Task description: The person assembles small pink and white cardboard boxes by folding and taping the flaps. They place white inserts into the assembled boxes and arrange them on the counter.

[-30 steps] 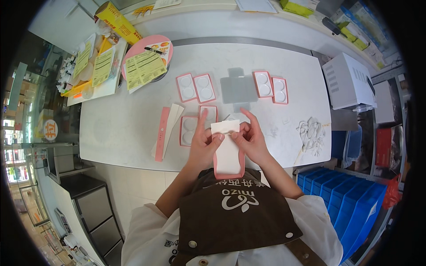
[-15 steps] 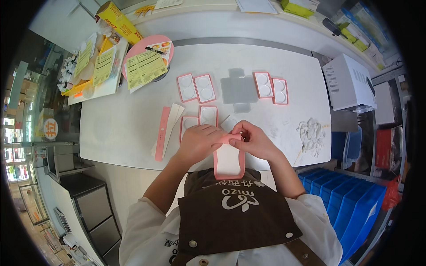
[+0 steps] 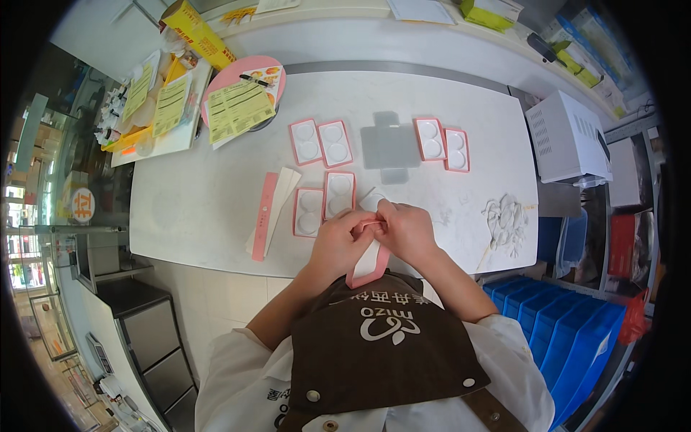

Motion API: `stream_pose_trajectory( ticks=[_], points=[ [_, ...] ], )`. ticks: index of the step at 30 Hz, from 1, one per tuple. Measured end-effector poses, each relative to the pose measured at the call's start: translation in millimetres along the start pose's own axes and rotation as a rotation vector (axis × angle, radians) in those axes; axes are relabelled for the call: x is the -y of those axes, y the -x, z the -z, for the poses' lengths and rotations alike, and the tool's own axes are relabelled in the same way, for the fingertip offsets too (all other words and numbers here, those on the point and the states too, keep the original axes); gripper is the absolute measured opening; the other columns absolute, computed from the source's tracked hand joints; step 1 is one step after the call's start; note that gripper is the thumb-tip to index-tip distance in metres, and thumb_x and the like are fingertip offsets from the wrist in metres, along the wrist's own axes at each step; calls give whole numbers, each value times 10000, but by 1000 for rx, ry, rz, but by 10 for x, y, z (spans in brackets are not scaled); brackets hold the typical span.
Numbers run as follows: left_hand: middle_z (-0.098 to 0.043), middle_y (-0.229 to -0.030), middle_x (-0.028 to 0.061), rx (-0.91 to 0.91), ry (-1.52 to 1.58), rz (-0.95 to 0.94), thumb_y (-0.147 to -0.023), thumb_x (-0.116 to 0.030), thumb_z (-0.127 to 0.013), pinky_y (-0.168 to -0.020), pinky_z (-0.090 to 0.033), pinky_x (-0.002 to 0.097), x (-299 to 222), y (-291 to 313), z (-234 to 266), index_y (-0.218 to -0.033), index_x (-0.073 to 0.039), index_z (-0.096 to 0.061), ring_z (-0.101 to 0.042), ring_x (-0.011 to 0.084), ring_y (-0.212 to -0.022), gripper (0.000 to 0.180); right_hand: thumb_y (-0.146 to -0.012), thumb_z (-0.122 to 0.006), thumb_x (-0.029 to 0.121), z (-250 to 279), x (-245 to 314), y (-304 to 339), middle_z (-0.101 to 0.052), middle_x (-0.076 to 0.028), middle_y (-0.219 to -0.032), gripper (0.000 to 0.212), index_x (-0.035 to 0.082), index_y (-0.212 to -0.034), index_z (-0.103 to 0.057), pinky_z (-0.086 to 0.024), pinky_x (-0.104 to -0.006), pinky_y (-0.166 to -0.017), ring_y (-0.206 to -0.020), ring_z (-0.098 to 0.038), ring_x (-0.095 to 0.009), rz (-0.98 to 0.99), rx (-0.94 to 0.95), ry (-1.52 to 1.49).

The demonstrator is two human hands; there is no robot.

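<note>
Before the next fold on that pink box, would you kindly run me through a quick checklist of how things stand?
1. Both hands on the piece: ok. The left hand and right hand pinch the top of the pink-edged box blank.
2. Grip even on both sides: cannot tell, fingers hide the edge.
3. Blank supported: not ok, it hangs off the table edge toward the apron.
4. Flat blanks within reach: ok, the stack of flat strips lies to the left.
5. Tray inserts at hand: ok, the nearest tray pair sits just ahead.
</note>
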State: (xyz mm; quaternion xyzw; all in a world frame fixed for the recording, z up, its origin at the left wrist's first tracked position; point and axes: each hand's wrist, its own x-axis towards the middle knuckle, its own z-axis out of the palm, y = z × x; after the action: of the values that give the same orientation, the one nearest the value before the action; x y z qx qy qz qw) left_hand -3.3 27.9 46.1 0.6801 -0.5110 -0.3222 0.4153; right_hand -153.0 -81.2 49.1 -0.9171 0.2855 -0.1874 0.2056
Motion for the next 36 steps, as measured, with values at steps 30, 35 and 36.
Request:
stream_pose_trajectory(
  ticks=[30, 35, 36],
  points=[
    [-676, -924, -12, -244, 637, 207, -1032, -93, -669, -708, -474, 202, 532, -178, -39, -1076, -19, -657, -580, 30, -786, 87, -1072, -490, 318, -331, -50, 333, -705, -268, -844, 401, 52, -1366, -553, -535, -564, -747, -827, -694, -471, -412, 345, -442],
    [-687, -932, 9, -11, 506, 304, -1027, -127, -674, -731, -511, 233, 676, -100, 117, -1151, -17, -655, -608, 65, -858, 167, -1076, -486, 302, -510, -139, 508, -683, -205, -732, 324, 16, -1170, -605, -525, -540, -638, -682, -676, -427, -343, 421, -114],
    [-692, -937, 23, 26, 451, 334, -1021, -134, -678, -731, -520, 248, 610, -76, 155, -1167, -20, -654, -615, 81, -858, 187, -1072, -489, 294, -528, -161, 527, -682, -191, -716, 312, 22, -1167, -608, -526, -536, -619, -655, -673, -416, -320, 422, -59]
  ],
)
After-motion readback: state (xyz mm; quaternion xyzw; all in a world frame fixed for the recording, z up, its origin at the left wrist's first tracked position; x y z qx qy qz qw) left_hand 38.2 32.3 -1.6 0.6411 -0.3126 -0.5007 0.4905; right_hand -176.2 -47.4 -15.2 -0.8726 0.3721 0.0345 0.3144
